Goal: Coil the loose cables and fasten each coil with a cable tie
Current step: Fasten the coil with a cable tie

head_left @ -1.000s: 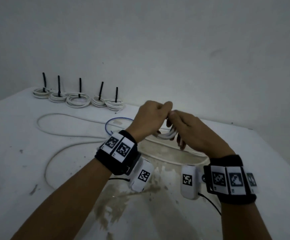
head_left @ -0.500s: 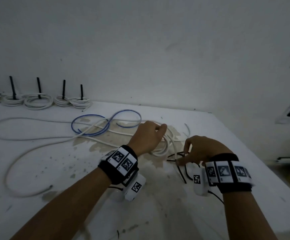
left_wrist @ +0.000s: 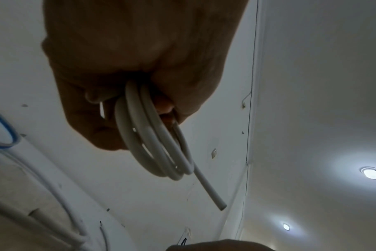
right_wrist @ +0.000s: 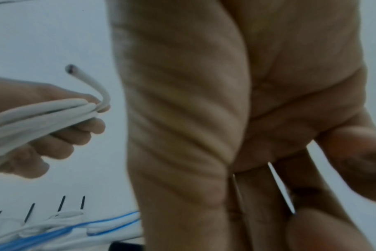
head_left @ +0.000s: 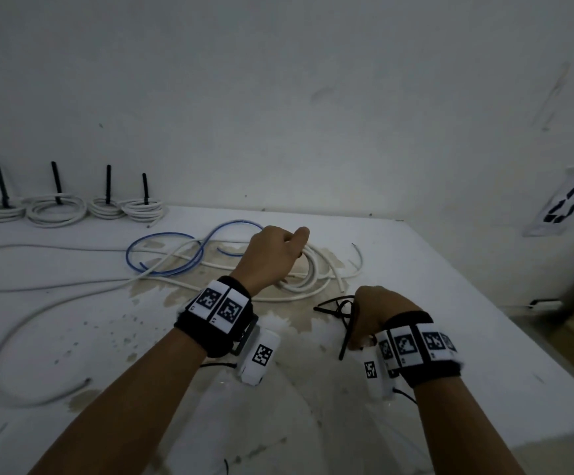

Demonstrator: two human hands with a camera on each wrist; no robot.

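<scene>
White cable coil (head_left: 307, 269) gripped in curled left hand (head_left: 271, 255) above bench (head_left: 450, 303); near right, right hand (head_left: 378, 310) pinching black cable tie (head_left: 349, 332).

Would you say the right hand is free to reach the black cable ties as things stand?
Probably yes: the right hand already rests on the cable ties, nothing between; the left hand holds the coil apart.

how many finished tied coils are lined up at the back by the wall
4 in full view along the wall: tied coil one, two, three, four. A fifth may be cut off at the left edge.
</scene>
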